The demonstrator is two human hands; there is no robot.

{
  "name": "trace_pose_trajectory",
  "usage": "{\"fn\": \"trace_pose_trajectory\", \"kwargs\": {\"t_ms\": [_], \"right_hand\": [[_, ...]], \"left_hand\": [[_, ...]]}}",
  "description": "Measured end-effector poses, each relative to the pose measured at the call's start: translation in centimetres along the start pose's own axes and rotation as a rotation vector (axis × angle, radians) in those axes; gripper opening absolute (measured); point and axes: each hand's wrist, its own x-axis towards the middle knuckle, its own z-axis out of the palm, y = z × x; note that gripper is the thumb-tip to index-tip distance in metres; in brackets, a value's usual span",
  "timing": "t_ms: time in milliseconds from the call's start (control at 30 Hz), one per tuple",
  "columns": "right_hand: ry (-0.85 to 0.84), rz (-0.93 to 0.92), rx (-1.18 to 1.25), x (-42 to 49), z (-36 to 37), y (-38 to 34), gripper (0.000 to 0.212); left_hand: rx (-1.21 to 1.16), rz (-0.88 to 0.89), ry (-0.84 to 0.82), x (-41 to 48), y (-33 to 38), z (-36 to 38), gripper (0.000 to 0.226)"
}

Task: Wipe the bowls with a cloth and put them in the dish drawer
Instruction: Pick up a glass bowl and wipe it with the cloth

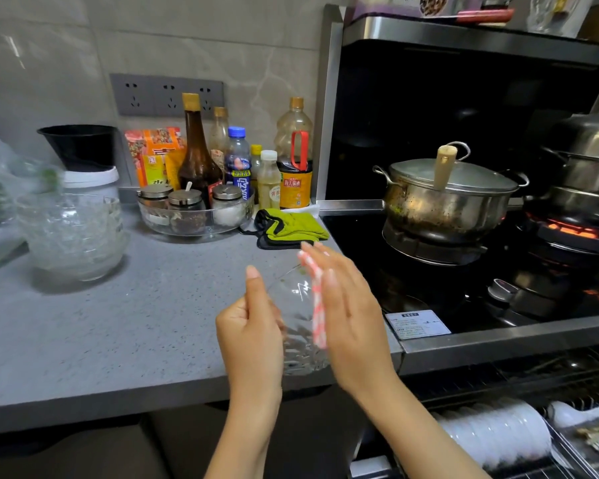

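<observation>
A clear glass bowl (296, 326) is held on its side above the counter's front edge. My left hand (251, 326) grips its rim, thumb up. My right hand (348, 312) presses a red-and-white cloth (317, 305) flat against the bowl with straight fingers. A stack of clear glass bowls (71, 233) stands on the grey counter (135, 323) at the left. The dish drawer (533, 440) is pulled out at the lower right, with a row of white plates standing in its wire rack.
Condiment bottles and a glass tray of spice jars (194, 216) line the back wall. A green oven mitt (291, 228) lies by the stove. A lidded steel pot (446, 195) sits on a burner; a steamer (588, 160) stands over a lit flame at the right.
</observation>
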Motion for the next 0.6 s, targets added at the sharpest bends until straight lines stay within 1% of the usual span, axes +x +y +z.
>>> {"fn": "trace_pose_trajectory", "kwargs": {"t_ms": [33,67,100,200,233,300,333,367,400,467,500,533,600], "right_hand": [[0.018,0.092,0.129,0.2,-0.2,0.2,0.048],[0.026,0.136,0.179,0.3,-0.2,0.2,0.049],[0.028,0.113,0.132,0.1,0.0,-0.1,0.049],[0.016,-0.105,-0.239,-0.4,0.9,-1.4,0.040],[0.018,-0.142,-0.303,-0.3,1.1,-1.7,0.039],[0.021,-0.135,-0.292,0.2,1.1,-1.8,0.039],[0.019,-0.104,-0.235,0.5,0.9,-1.8,0.039],[0.014,-0.056,-0.141,0.8,0.6,-1.6,0.038],[0.001,0.029,0.005,1.2,0.0,-1.7,0.037],[-0.049,0.280,0.312,1.9,-1.1,-2.1,0.032],[-0.067,0.415,0.409,1.9,-1.6,-2.0,0.030],[-0.053,0.526,0.470,1.7,-2.0,-1.9,0.028],[-0.001,0.660,0.534,1.3,-2.6,-1.9,0.026]], "left_hand": [[-0.007,-0.005,0.023,-0.1,0.2,-0.1,0.058],[-0.015,-0.005,0.027,-0.1,0.3,-0.2,0.058],[-0.020,0.006,0.025,0.0,0.3,-0.3,0.058],[-0.007,0.063,-0.006,0.3,0.0,-0.3,0.064],[0.003,0.076,-0.026,0.3,0.0,-0.2,0.065],[0.013,0.088,-0.063,0.1,0.4,-0.3,0.064],[0.013,0.091,-0.076,0.1,0.7,-0.4,0.061],[0.004,0.088,-0.090,0.1,0.8,-0.7,0.060],[-0.023,0.070,-0.100,0.1,0.8,-1.0,0.061],[-0.123,0.017,-0.133,0.4,0.7,-1.6,0.078],[-0.176,-0.018,-0.155,0.6,0.7,-1.8,0.083],[-0.215,-0.049,-0.170,0.7,0.8,-2.1,0.083],[-0.247,-0.077,-0.205,0.6,1.1,-2.1,0.079]]}}
